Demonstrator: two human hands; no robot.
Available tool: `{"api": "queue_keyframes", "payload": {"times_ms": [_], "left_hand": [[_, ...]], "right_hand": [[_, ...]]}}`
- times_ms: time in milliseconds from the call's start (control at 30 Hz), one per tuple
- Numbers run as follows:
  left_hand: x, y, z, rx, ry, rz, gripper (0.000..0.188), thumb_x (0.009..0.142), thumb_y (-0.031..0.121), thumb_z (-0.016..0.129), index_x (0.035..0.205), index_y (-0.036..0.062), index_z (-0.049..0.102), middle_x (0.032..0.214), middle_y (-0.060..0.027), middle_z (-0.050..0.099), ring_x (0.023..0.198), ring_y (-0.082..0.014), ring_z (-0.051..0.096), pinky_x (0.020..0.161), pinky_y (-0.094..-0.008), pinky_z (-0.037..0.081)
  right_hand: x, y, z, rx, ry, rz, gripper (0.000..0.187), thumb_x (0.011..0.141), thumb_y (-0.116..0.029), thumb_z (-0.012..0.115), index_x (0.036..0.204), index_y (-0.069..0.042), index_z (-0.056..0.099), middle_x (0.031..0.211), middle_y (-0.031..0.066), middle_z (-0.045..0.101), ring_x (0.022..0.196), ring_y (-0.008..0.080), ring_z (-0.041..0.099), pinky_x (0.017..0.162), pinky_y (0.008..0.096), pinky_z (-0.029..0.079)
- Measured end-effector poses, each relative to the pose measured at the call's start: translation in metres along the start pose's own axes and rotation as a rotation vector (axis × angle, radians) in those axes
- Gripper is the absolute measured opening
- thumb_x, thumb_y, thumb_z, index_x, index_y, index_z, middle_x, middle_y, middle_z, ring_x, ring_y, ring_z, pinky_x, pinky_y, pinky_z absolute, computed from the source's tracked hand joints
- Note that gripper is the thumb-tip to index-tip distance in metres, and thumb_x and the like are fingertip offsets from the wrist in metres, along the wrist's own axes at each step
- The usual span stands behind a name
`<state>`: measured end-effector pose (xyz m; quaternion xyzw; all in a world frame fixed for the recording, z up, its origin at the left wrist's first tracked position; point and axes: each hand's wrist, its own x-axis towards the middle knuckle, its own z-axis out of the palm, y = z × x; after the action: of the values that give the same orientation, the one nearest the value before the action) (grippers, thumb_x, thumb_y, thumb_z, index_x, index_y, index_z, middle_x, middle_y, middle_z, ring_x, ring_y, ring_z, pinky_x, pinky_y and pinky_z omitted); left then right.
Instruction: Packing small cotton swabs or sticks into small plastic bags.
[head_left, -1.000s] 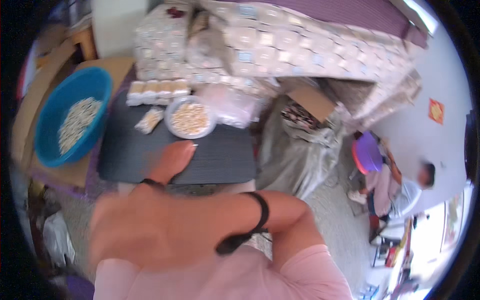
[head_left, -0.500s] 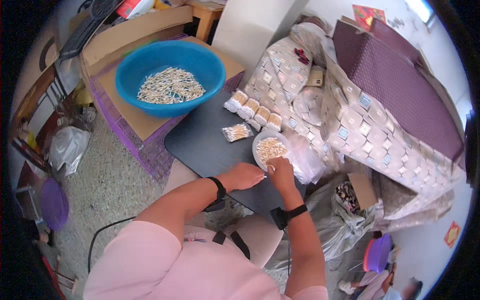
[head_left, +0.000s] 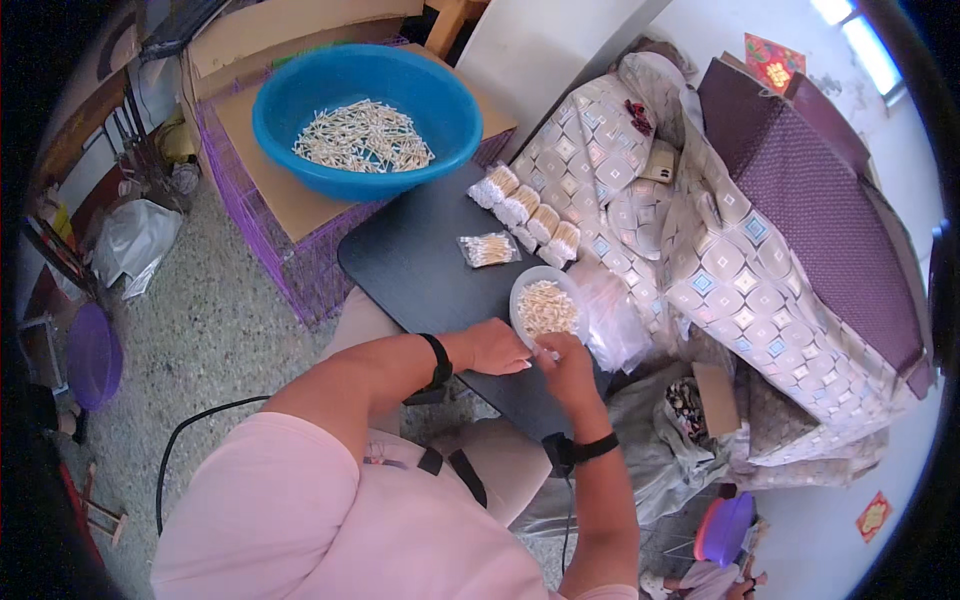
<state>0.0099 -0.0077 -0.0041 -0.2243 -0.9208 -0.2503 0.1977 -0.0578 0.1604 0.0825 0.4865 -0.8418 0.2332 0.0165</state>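
A white bowl (head_left: pixel 516 309) full of loose cotton swabs (head_left: pixel 548 306) stands on the black table (head_left: pixel 420 265). My left hand (head_left: pixel 497 347) is closed beside the bowl's near left side, with the white tip of a cotton swab showing at its fingertips. My right hand (head_left: pixel 567 365) bends over the bowl's near rim with its fingers pinched together. What it pinches is too small to make out. Beyond the bowl lies a clear packet of cotton swabs (head_left: pixel 489 250). Several bundles of swabs (head_left: pixel 541 222) stand in a row along the table's far right edge.
A large blue basin (head_left: pixel 275 150) of loose swabs rests on cardboard over a purple wire cage (head_left: pixel 240 220). Clear plastic bags (head_left: pixel 613 320) lie right of the bowl. A patterned cloth (head_left: pixel 740 250) covers furniture to the right. Another person (head_left: pixel 700 578) sits at the lower right.
The view has shifted, so the table and basin sit a little differently. My right hand has drawn back from over the swabs to the bowl's near rim, close to my left hand.
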Motion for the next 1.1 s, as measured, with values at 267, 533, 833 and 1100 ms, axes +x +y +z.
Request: {"api": "queue_keyframes", "payload": {"times_ms": [267,533,833,1100], "left_hand": [[0.002,-0.005,0.005,0.016,0.014,0.019,0.024,0.086,0.03,0.055,0.08,0.0077,0.058,0.083,-0.0124,0.064,0.076,-0.0336,0.064,0.066,-0.0458,0.053],[0.001,0.0,-0.003,-0.003,0.021,0.018,0.026,0.087,0.031,0.056,0.076,0.0082,0.056,0.075,-0.0131,0.062,0.07,-0.0349,0.064,0.061,-0.0474,0.052],[0.001,-0.004,0.005,-0.007,0.056,0.051,0.027,0.089,0.032,0.054,0.081,0.0059,0.057,0.081,-0.0138,0.064,0.076,-0.0348,0.064,0.065,-0.0473,0.052],[-0.016,-0.003,-0.003,-0.33,-0.047,-0.108,0.025,0.095,0.027,0.047,0.097,0.0048,0.057,0.08,-0.0138,0.061,0.073,-0.0303,0.062,0.065,-0.0417,0.051]], "right_hand": [[0.047,0.013,0.006,0.001,0.028,0.146,0.015,0.08,-0.018,0.067,0.089,-0.006,0.065,0.087,0.0164,0.063,0.079,0.0346,0.062,0.071,0.0446,0.049],[0.068,0.012,0.03,-0.251,-0.054,0.264,0.015,0.076,-0.022,0.066,0.082,-0.008,0.066,0.088,0.017,0.063,0.081,0.0359,0.063,0.073,0.0451,0.05],[0.054,0.011,0.006,-0.382,0.002,0.223,0.018,0.082,-0.025,0.061,0.086,-0.008,0.064,0.086,0.0178,0.061,0.08,0.0369,0.062,0.071,0.0477,0.05],[0.008,0.007,-0.005,-0.022,0.163,0.247,0.01,0.079,-0.015,0.067,0.081,-0.005,0.064,0.077,0.0121,0.062,0.069,0.024,0.061,0.064,0.035,0.049]]}}
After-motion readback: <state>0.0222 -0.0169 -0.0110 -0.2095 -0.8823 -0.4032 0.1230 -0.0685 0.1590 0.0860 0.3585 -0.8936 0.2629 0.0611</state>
